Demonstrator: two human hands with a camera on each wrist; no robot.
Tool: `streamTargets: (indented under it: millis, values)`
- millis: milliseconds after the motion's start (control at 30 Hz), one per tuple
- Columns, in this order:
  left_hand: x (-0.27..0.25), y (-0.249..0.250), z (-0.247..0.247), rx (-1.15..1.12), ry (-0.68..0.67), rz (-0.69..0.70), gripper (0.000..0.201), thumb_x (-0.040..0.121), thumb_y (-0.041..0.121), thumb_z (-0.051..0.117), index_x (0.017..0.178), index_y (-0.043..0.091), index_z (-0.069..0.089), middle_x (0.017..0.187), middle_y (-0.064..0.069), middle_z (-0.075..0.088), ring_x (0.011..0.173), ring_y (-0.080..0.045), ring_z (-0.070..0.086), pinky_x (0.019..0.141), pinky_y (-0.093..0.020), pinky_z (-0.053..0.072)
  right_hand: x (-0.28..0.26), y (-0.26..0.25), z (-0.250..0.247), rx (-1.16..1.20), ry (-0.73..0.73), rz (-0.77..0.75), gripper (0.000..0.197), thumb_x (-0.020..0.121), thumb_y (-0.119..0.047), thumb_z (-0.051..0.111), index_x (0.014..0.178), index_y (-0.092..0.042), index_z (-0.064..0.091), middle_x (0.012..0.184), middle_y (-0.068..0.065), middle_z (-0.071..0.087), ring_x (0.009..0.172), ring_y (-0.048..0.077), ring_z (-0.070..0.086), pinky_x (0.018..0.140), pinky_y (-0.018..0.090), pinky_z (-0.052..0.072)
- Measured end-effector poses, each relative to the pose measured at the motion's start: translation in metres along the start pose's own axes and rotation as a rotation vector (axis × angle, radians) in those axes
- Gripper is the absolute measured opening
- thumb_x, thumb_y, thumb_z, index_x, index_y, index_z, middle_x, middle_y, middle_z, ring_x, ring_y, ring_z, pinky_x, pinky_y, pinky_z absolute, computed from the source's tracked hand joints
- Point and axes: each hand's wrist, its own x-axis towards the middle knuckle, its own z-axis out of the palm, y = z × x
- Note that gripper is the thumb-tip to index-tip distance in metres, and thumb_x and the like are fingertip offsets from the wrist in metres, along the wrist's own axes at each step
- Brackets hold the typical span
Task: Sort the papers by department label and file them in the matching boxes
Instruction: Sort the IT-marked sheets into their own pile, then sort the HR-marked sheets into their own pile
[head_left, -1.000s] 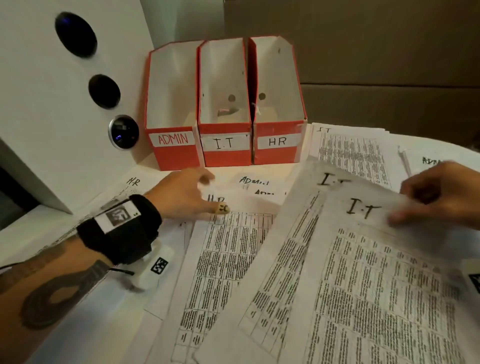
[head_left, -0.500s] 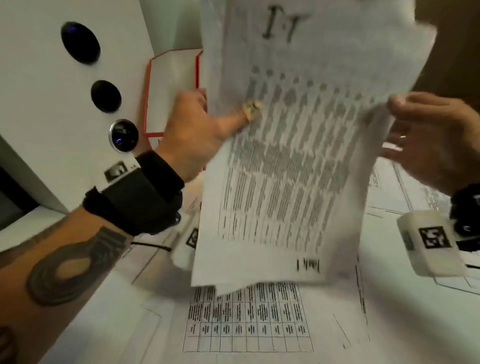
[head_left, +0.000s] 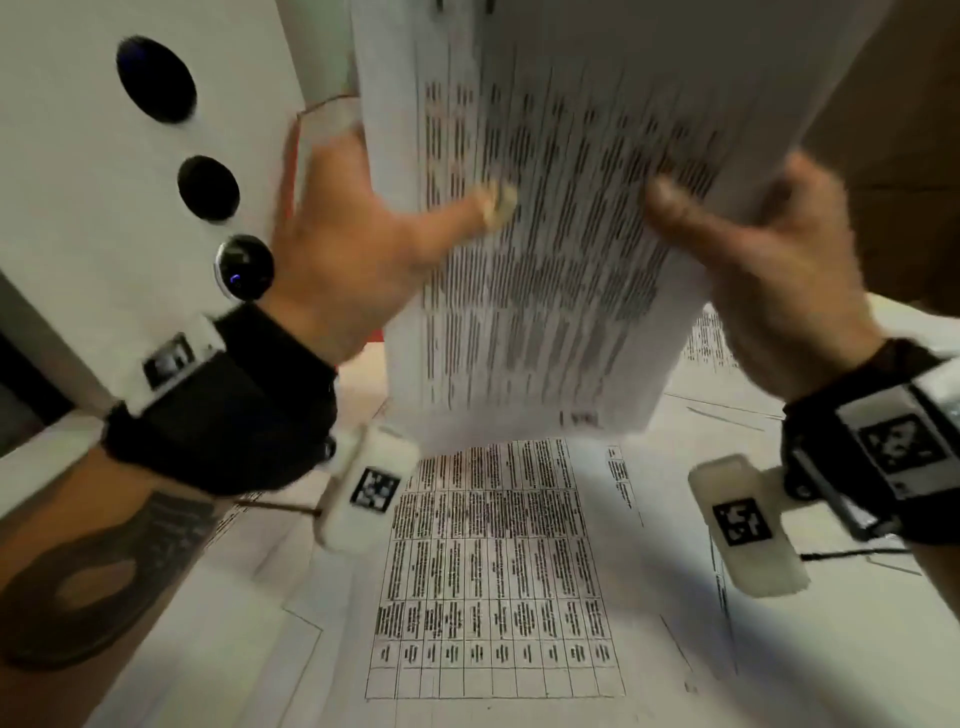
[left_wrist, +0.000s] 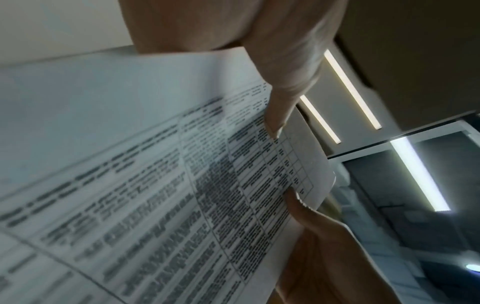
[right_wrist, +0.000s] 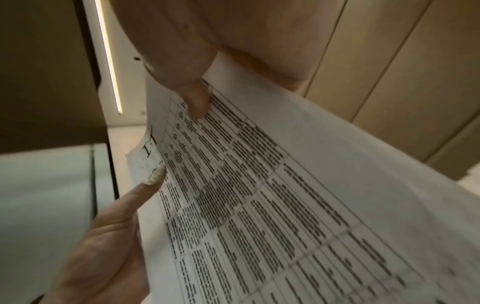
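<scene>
Left hand (head_left: 343, 244) and right hand (head_left: 779, 270) each pinch the I.T papers (head_left: 561, 234) upright above loose sheets (head_left: 493, 571) on the tabletop (head_left: 857, 665).

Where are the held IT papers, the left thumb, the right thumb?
held IT papers (head_left: 545, 260), head view, printed face.
left thumb (head_left: 457, 218), head view, mid-thumb on the sheet.
right thumb (head_left: 691, 218), head view, mid-thumb.
</scene>
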Motion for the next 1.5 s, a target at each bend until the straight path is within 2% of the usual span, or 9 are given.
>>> streamTargets:
  millis: [233,467,600,733,1000,1133,1233,1367,1500]
  values:
    - [-0.015,-0.021,0.009,-0.069,-0.018,-0.188,0.028,0.083,0.03,0.09,0.098,0.026,0.067,0.104,0.009,0.075,0.096,0.003,0.072,0.089,-0.022,0.06,-0.005,0.024,0.002,-0.099,0.021,0.091,0.043,0.095,-0.002,0.067,0.136,-0.003,0.054,0.131,0.007,0.07,0.118,0.02,0.07,0.099,0.045,0.059]
    - [-0.021,-0.051,0.027,-0.078,-0.009,-0.295,0.079,0.065,0.061,0.094,0.099,-0.002,0.061,0.09,-0.007,0.062,0.081,-0.029,0.064,0.086,-0.041,0.06,-0.02,0.049,0.009,-0.214,-0.023,0.327,0.06,0.088,-0.005,0.078,0.14,-0.014,0.05,0.129,-0.002,0.069,0.113,0.013,0.071,0.093,0.043,0.062]
    - [-0.014,-0.054,0.031,-0.191,-0.035,-0.353,0.113,0.05,0.071,0.097,0.132,0.002,0.06,0.126,-0.007,0.072,0.122,-0.025,0.067,0.108,-0.056,0.053,-0.014,0.05,0.008,-0.211,0.037,0.339,0.054,0.089,0.004,0.073,0.137,-0.011,0.053,0.123,-0.001,0.071,0.105,0.013,0.073,0.085,0.035,0.064]
    - [-0.008,-0.038,0.03,-0.33,0.038,-0.29,0.069,0.069,0.037,0.094,0.122,-0.001,0.07,0.118,-0.014,0.078,0.114,-0.03,0.074,0.104,-0.052,0.058,-0.008,0.045,0.008,-0.159,0.146,0.242,0.042,0.09,0.009,0.065,0.128,-0.007,0.058,0.122,0.007,0.071,0.105,0.022,0.073,0.085,0.04,0.064]
    - [-0.026,-0.061,0.035,-0.215,-0.02,-0.284,0.038,0.078,0.031,0.093,0.098,0.005,0.074,0.099,-0.007,0.079,0.098,-0.025,0.076,0.1,-0.047,0.059,-0.026,0.055,0.002,-0.148,0.117,0.28,0.05,0.092,-0.006,0.073,0.137,-0.006,0.051,0.127,0.004,0.07,0.108,0.019,0.073,0.088,0.047,0.063]
    - [-0.021,-0.052,0.04,-0.171,-0.029,-0.277,0.101,0.059,0.07,0.091,0.109,-0.014,0.063,0.105,-0.03,0.071,0.092,-0.049,0.069,0.097,-0.057,0.058,-0.023,0.051,0.007,-0.242,0.13,0.23,0.043,0.093,-0.006,0.072,0.133,-0.007,0.056,0.123,0.003,0.071,0.107,0.016,0.072,0.087,0.035,0.063]
    - [-0.006,-0.044,0.037,-0.105,-0.154,-0.312,0.071,0.069,0.057,0.09,0.111,0.002,0.072,0.105,-0.011,0.08,0.095,-0.032,0.077,0.092,-0.052,0.063,0.005,0.046,-0.01,-0.345,0.174,0.196,0.037,0.085,-0.002,0.076,0.12,-0.011,0.068,0.112,0.0,0.073,0.091,0.006,0.071,0.075,0.022,0.06]
    - [0.003,-0.049,0.023,0.273,-0.534,-0.319,0.054,0.076,0.048,0.09,0.121,0.028,0.069,0.113,0.011,0.075,0.106,-0.009,0.07,0.093,-0.032,0.057,0.065,0.051,-0.078,-0.516,0.29,0.373,0.02,0.071,-0.014,0.083,0.081,-0.023,0.068,0.096,-0.001,0.071,0.08,0.012,0.064,0.077,0.036,0.058]
    - [-0.012,-0.074,0.017,0.812,-1.032,-0.339,0.092,0.073,0.051,0.091,0.151,0.029,0.049,0.148,0.009,0.052,0.13,-0.017,0.052,0.105,-0.034,0.044,0.097,0.091,-0.161,-0.655,0.328,0.769,0.097,0.027,-0.029,0.1,0.12,-0.017,0.074,0.111,0.004,0.078,0.094,0.03,0.075,0.1,0.051,0.056]
